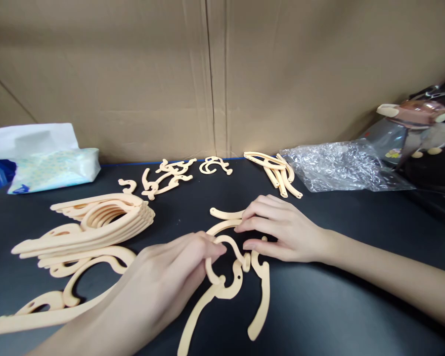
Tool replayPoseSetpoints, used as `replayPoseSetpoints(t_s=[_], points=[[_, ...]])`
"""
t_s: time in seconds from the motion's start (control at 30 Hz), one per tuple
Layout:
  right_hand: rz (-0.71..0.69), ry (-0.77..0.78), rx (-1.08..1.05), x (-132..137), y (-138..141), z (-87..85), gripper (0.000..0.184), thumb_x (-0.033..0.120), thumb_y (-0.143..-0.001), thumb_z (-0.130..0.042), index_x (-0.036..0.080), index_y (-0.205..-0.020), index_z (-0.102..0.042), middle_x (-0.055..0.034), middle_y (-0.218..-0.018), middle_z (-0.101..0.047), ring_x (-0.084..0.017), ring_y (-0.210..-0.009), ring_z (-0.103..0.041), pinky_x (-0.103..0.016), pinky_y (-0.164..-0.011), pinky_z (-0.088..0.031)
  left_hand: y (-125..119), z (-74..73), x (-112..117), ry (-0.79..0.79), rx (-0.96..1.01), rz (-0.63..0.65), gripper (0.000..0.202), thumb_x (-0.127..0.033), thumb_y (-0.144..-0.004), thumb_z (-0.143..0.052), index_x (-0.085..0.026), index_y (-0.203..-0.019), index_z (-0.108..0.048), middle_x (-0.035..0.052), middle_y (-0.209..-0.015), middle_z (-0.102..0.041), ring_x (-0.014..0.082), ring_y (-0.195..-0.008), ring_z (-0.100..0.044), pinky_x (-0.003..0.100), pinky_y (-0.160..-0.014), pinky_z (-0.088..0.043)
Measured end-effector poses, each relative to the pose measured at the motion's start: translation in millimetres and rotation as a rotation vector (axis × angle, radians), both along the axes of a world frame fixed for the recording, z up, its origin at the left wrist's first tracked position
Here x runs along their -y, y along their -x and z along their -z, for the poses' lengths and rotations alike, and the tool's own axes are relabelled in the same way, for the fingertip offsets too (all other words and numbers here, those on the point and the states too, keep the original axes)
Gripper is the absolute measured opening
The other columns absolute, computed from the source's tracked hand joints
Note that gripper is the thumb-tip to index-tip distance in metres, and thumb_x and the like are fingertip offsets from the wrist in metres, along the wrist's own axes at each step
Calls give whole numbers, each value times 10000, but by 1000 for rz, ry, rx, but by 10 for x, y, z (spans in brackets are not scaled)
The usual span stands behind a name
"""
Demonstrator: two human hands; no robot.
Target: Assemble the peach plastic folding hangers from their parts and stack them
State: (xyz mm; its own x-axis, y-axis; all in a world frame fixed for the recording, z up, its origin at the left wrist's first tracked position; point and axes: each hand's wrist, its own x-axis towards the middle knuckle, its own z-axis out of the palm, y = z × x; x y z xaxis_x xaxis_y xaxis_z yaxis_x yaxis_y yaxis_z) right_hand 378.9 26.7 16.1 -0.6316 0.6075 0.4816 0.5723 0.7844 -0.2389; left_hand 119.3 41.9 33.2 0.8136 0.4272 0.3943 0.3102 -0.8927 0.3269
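My left hand point(178, 269) pinches the hook ring point(217, 259) of a cream plastic hanger part lying on the black table point(337, 306). My right hand point(282, 230) rests fingers-down on other curved cream pieces point(226, 215) just right of it, fingertips pressing one arm piece point(261, 291) near the hook. Both hands meet at the middle of the table, fingers closed on the parts.
A stack of assembled cream hangers point(92, 227) lies at the left. Small loose hooks point(166, 179) and arm pieces point(278, 175) lie at the back. A crumpled clear bag point(337, 165), a tissue pack point(48, 165) and a cardboard wall point(215, 74) stand behind.
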Motion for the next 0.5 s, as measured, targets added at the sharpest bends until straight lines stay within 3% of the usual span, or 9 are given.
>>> replayPoseSetpoints(t_s=[0.1, 0.2, 0.4, 0.5], points=[[-17, 60, -46, 1, 11, -5, 257, 372, -919, -621, 125, -962, -679, -63, -870, -652, -175, -802, -517, -308, -735, -407, -30, 57, -24, 59, 35, -38, 171, -139, -968, -401, -217, -1071, -513, 18, -1087, -657, 113, -961, -664, 188, -823, -536], [-37, 156, -134, 10, 18, -19, 265, 403, -893, -651, 142, -923, -683, -33, -796, -641, -154, -769, -520, -293, -724, -402, -51, 94, -29, 88, 36, -74, 197, -166, -975, -403, -217, -1144, -489, 34, -1172, -622, 118, -1046, -642, 181, -852, -531], [-17, 157, -151, 29, 33, -24, 247, 364, -959, -564, 169, -864, -681, -19, -759, -641, -145, -744, -509, -299, -718, -389, -53, 50, -32, 28, -96, 28, 287, -87, -962, -366, -243, -1158, -505, 21, -1211, -585, 107, -966, -642, 184, -793, -518], [20, 106, -141, 23, 31, -11, 278, 331, -989, -507, 170, -838, -677, -24, -736, -636, -151, -733, -508, -308, -706, -382, -55, -5, -49, -18, -75, 55, 221, -102, -967, -361, -208, -1092, -510, 28, -1042, -634, 135, -905, -634, 218, -746, -501]])
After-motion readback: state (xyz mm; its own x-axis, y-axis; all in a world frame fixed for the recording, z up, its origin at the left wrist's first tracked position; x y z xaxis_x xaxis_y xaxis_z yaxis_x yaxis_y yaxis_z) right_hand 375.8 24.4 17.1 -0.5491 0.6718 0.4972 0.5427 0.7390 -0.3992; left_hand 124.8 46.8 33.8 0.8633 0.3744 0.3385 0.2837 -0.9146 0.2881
